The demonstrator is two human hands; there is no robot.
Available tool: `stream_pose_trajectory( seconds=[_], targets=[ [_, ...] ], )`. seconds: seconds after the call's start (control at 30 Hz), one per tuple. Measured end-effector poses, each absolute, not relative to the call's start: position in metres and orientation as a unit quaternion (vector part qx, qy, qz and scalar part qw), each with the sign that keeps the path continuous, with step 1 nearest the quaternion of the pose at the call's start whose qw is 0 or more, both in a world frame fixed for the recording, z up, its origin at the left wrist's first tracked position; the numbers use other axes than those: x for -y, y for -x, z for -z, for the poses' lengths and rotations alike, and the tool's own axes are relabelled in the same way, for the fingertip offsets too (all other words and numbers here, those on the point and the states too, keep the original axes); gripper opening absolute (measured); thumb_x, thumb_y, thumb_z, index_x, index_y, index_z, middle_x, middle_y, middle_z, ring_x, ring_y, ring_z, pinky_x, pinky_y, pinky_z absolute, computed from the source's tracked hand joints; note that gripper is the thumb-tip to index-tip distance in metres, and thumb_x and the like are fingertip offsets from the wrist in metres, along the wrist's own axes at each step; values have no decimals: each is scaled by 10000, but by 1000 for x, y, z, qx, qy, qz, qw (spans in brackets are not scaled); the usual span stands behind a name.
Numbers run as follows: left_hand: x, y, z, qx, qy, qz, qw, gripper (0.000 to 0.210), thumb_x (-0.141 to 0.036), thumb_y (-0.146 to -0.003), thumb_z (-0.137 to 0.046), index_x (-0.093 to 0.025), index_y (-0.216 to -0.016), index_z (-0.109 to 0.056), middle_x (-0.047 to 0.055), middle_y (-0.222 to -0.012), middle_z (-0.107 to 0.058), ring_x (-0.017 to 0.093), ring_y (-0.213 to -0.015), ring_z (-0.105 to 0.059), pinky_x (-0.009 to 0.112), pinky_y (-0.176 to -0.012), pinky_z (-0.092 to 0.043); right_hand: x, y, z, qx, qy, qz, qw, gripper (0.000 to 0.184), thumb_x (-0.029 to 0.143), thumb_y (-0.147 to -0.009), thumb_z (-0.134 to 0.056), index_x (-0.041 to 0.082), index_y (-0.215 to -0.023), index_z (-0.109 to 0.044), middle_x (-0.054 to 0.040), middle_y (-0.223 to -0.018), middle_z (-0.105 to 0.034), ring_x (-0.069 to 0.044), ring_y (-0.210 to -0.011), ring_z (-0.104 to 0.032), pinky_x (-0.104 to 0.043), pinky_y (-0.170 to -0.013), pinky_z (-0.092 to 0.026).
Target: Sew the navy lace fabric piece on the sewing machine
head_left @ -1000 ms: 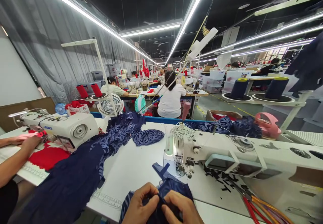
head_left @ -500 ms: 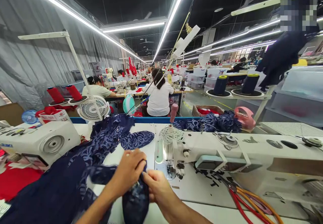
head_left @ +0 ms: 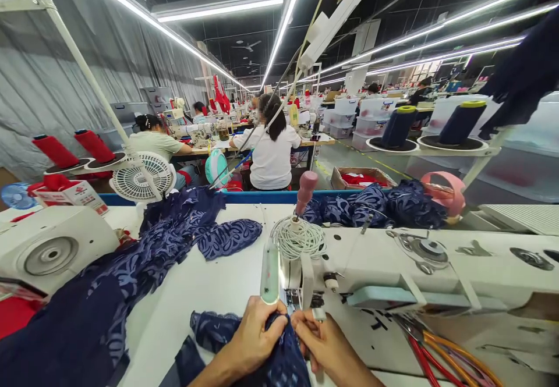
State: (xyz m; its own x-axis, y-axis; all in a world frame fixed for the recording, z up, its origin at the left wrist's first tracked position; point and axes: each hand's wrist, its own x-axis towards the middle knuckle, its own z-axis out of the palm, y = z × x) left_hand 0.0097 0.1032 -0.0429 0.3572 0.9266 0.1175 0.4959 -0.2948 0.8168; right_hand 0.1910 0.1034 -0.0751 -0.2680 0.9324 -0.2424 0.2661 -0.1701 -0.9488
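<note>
My left hand (head_left: 259,332) is closed on a navy patterned lace garment piece (head_left: 286,355), its thumb pressing the fabric against the fingers. Just to its right, my right hand (head_left: 321,337) pinches the edge of the same piece. Both hands are right in front of the needle area of the white sewing machine (head_left: 367,259), whose presser foot is partly covered by my fingers. Part of the piece spreads left over the table (head_left: 174,294). A separate navy lace cup-shaped piece (head_left: 229,238) lies flat behind my left hand.
A long heap of navy fabric (head_left: 126,282) covers the left side. Orange-handled and red-handled scissors (head_left: 437,340) lie at the right. Navy lace bundles (head_left: 371,203) sit behind the machine. A white fan (head_left: 144,176) and a pink-handled tool (head_left: 305,192) stand up. Co-workers sit ahead.
Both hands have moved right and closer to the needle, carrying the lace piece with them. The view has shifted nearer to the machine.
</note>
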Motion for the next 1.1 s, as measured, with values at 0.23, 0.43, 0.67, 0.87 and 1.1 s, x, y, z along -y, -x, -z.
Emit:
stream_pose_trajectory(
  seconds=[0.23, 0.43, 0.67, 0.87, 1.1],
  targets=[
    [-101, -7, 47, -464, -733, -337, 366, 170, -322, -959, -503, -206, -887, -604, 44, -909, -611, 207, -870, -534, 310, -817, -424, -107, -195, 73, 566, 518, -582, 270, 498, 684, -719, -597, 204, -848, -608, 44, -542, -497, -113, -448, -470, -173, -324, -292],
    [-99, -8, 43, -457, -749, -315, 362, 138, -273, -950, -483, -201, -866, -565, 39, -909, -612, 205, -879, -524, 322, -833, -396, -108, -193, 67, 573, 511, -577, 278, 267, 451, -667, -667, 215, -685, -544, 55, -555, -460, -111, -515, -498, -199, -461, -390],
    [-97, -7, 44, -465, -748, -307, 360, 104, -239, -947, -487, -202, -891, -568, 38, -938, -614, 217, -934, -525, 347, -883, -398, -104, -205, 54, 580, 486, -604, 251, 215, 413, -770, -615, 205, -824, -623, 34, -636, -565, -123, -557, -560, -191, -441, -317],
    [-89, -5, 40, -437, -791, -335, 267, 205, -208, -961, -529, -214, -1165, -551, 79, -1139, -602, 246, -1056, -527, 396, -934, -418, -104, -199, 58, 577, 474, -602, 282, 323, 512, -751, -652, 207, -707, -554, 51, -596, -488, -126, -551, -523, -243, -549, -428],
    [-73, -9, 32, -387, -839, -384, -5, 75, -109, -914, -569, -183, -906, -577, 46, -940, -607, 213, -857, -554, 433, -888, -378, -97, -194, 55, 567, 459, -619, 290, 300, 498, -760, -640, 214, -704, -559, 48, -563, -518, -127, -534, -500, -246, -568, -403]
  ],
)
